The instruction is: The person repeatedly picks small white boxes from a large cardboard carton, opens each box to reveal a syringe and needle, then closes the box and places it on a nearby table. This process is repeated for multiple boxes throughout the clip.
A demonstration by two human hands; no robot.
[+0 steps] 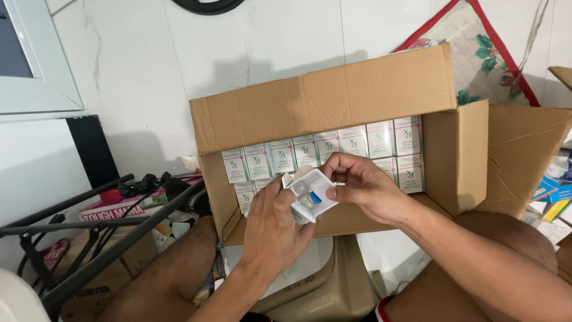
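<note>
Both hands [271, 223] [363, 188] hold one small white carton [313, 194] above a cardboard box [333, 95]

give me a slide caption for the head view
Both hands hold an open small white carton over a cardboard box.

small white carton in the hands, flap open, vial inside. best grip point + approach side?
Grip the small white carton across its closed lower body, probably from the left hand side, where it is already cradled. Its open flap end faces up toward the right hand, with a blue-capped vial showing, so squeezing there would likely crush it.
</note>
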